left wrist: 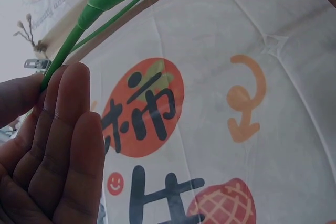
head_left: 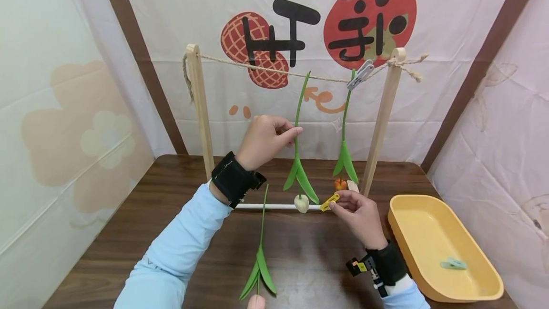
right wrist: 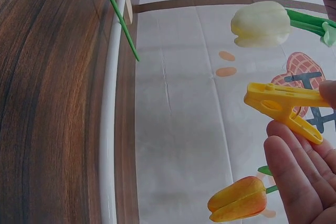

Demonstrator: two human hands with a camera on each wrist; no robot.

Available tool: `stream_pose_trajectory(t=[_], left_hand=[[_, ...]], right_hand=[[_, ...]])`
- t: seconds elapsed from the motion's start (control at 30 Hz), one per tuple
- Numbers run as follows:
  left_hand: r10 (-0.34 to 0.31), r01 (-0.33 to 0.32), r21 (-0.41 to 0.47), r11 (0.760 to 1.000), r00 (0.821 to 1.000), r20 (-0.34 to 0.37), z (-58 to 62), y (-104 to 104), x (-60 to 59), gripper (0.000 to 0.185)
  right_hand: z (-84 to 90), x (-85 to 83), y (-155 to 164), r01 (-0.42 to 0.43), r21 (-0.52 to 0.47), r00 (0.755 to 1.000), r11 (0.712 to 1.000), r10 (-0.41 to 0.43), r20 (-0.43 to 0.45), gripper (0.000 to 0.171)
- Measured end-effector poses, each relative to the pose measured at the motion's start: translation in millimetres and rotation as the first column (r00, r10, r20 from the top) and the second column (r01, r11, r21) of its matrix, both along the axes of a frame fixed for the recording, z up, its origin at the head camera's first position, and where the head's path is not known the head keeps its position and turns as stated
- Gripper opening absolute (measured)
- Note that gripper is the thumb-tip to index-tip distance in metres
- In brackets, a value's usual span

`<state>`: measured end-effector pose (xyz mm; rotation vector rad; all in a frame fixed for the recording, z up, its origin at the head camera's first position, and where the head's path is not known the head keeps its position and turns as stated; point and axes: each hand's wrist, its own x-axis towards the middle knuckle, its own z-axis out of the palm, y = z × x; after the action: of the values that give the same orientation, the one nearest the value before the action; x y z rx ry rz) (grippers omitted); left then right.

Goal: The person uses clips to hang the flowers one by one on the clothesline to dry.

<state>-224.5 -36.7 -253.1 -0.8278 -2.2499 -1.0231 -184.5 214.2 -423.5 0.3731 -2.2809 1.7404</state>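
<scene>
My left hand (head_left: 270,138) pinches the green stem of a white artificial tulip (head_left: 301,203), which hangs head down with its stem end up at the rope (head_left: 257,67). Between the thumb and fingers of my right hand (head_left: 359,216) is a yellow clothespin (right wrist: 286,100), low beside the white bloom. An orange tulip (right wrist: 239,199) hangs upside down to the right, its stem held at the rope by a grey clothespin (head_left: 361,75). On the table, a tulip with a pink bloom (head_left: 256,302) lies nearest me, stem pointing away.
The rope runs between a left wooden post (head_left: 199,108) and a right one (head_left: 383,118), with a white bar (head_left: 279,207) low between them. At right on the brown table (head_left: 317,261) stands a yellow tray (head_left: 433,232) containing a pale green clothespin (head_left: 453,263). A printed cloth hangs behind.
</scene>
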Motion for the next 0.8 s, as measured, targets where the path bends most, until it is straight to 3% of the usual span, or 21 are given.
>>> stream_pose_trajectory(t=[0.4, 0.8], left_hand=[[0.025, -0.025, 0.002, 1.0, 0.998, 0.049, 6.2, 1.3, -4.0, 0.026], [0.044, -0.044, 0.0, 0.999, 0.999, 0.028, 5.5, 4.0, -8.9, 0.025]], right_hand=[[2.2, 0.5, 1.0, 0.005, -0.002, 1.0, 1.0, -0.005, -0.016, 0.03], [6.2, 4.3, 4.4, 0.02, 0.022, 0.999, 1.0, -0.019, -0.049, 0.029]])
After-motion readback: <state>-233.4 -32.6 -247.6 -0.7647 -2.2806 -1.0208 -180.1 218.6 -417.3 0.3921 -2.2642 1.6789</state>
